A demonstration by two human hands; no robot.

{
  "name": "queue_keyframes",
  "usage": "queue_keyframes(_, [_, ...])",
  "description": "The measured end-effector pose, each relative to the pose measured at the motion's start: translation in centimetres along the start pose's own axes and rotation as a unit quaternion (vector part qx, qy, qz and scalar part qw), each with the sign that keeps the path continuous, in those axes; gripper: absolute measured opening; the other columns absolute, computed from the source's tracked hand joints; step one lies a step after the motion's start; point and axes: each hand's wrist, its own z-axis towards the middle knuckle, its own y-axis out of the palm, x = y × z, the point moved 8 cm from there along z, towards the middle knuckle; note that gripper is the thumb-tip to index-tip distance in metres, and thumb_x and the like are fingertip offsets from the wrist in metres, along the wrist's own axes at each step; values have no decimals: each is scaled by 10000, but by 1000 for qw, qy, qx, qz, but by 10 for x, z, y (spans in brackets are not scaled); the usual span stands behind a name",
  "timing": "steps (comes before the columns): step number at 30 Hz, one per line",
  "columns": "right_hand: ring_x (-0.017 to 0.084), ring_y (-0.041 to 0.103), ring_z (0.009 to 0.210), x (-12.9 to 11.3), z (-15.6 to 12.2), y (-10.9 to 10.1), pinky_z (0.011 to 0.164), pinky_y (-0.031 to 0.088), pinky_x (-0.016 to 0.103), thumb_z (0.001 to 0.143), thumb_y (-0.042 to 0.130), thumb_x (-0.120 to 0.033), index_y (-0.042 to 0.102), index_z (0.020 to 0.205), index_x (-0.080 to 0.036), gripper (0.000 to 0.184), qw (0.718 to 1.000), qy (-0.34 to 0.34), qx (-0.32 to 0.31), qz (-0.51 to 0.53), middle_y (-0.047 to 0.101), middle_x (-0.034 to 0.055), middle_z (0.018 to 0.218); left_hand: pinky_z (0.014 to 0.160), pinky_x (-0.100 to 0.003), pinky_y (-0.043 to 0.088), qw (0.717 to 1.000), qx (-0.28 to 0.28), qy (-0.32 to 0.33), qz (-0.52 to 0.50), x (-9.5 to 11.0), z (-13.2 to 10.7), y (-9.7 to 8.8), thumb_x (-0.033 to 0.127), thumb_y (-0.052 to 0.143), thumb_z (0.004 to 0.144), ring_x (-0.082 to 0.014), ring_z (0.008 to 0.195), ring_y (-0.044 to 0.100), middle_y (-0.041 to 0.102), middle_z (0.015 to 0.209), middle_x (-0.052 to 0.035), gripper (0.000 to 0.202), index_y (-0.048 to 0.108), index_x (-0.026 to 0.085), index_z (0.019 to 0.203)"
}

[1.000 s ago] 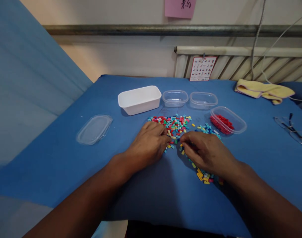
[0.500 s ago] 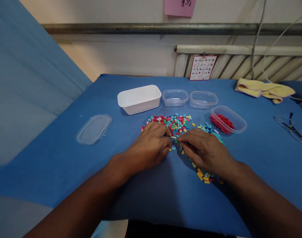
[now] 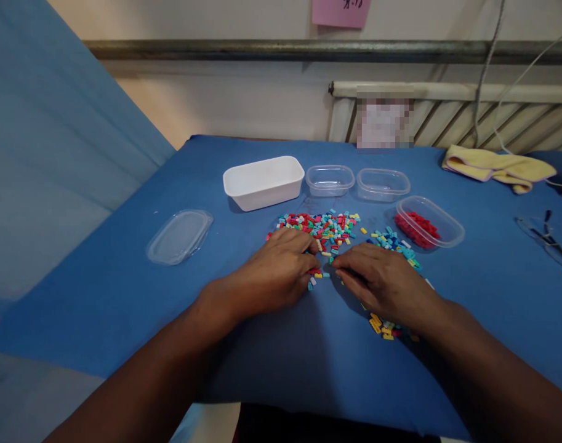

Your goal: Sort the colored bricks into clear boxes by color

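Observation:
My left hand rests with curled fingers at the near edge of a mixed pile of small plastic bricks. A few loose bricks lie by its fingertips; what the fingers hold, if anything, is hidden. Just to the right, my right hand has thumb and forefinger drawn together beside a small green brick; whether they grip it I cannot make out. Blue and teal bricks lie beyond this hand, and yellow bricks lie below it, partly covered.
A white bin and two clear tubs, a left tub and a right tub, stand behind the bricks. Another clear tub holds red pieces. Clear lids lie left; glasses and a yellow cloth lie right.
The view has shifted slightly. More loose bricks, including red and yellow ones, now show by my left fingertips. My right hand keeps almost the same place and pose.

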Motion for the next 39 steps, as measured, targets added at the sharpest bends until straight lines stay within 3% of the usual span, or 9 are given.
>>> queue_keyframes(9, [237,732,914,-2,-2,3,811,579,388,1078,629,-238,705,1127,-201,97,1000,-8,10,1,779,58,1002,1056,-468,440,999,24,-18,15,-3,2,5,160,633,966,-273,1104,617,703,1110,-108,126,751,169,924])
queue_keyframes(13, [218,744,926,-9,0,-7,818,583,359,1078,646,-233,682,1152,-211,86,998,-23,62,22,789,65,1036,1067,-449,451,989,90,-20,-117,-1,3,-10,186,650,967,-248,1119,638,726,1147,-88,103,744,176,1007])
queue_keyframes(15, [205,751,961,-12,-1,-15,851,587,344,1068,661,-207,674,1185,-220,118,994,-27,98,32,790,68,1081,946,-377,505,961,111,-62,-244,-5,3,-12,213,639,984,-203,1012,659,732,1060,-61,106,735,180,1012])
queue_keyframes(18, [193,755,959,-13,-2,-24,856,592,331,1056,686,-198,675,1191,-229,139,989,-24,141,46,791,61,1084,699,-275,488,872,95,-159,-452,-13,3,5,308,662,999,-139,769,627,700,860,-18,158,731,169,1026])
queue_keyframes(21, [188,757,917,-7,-4,-28,802,591,322,1048,705,-220,694,1184,-242,138,984,4,168,63,801,45,1051,676,-261,514,773,78,-207,-595,-15,6,23,389,764,936,-126,705,644,715,797,-11,269,743,153,1063])
queue_keyframes(23, [187,756,888,-3,-4,-28,768,587,318,1044,712,-231,706,1169,-250,126,981,23,178,75,807,35,1028,705,-273,549,733,83,-232,-634,-19,7,31,388,816,886,-128,703,671,746,800,-24,304,764,146,1062])
queue_keyframes(26, [183,757,880,-3,-3,-24,771,595,316,1042,719,-232,706,1145,-254,107,981,21,166,94,806,29,1017,728,-255,553,709,106,-258,-647,-25,6,35,327,864,827,-116,719,686,778,828,-34,283,801,145,1035])
queue_keyframes(33, [205,750,998,-9,0,-22,871,626,369,1052,697,-192,685,1170,-249,132,987,-28,154,40,780,66,1099,711,-225,558,703,116,-267,-649,-23,5,41,269,844,841,-104,725,698,794,833,-32,202,801,149,997])
queue_keyframes(39, [218,739,1010,-20,4,-25,890,604,401,1047,648,-96,686,1176,-223,185,985,-56,160,-17,799,74,1143,762,-238,609,664,138,-282,-679,-21,5,41,325,928,809,-152,885,769,821,1023,-58,497,710,173,1229])
